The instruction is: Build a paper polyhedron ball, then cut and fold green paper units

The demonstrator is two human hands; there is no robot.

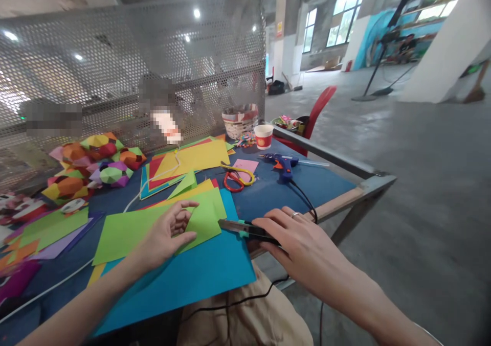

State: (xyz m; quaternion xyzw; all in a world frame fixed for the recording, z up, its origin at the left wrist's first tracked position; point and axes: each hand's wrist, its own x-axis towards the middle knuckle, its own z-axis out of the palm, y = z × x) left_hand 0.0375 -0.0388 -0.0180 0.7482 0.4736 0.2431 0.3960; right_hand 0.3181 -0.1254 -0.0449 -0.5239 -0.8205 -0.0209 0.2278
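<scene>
Blue paper, paper cup, woven basket

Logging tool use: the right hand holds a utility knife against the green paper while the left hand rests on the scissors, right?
Not quite. In the head view the left hand rests on the green paper, not the scissors, which lie farther back. The right hand does hold the utility knife.

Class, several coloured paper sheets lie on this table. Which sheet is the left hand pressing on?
The light green sheet; the left hand rests on it, atop the larger blue sheet.
</scene>
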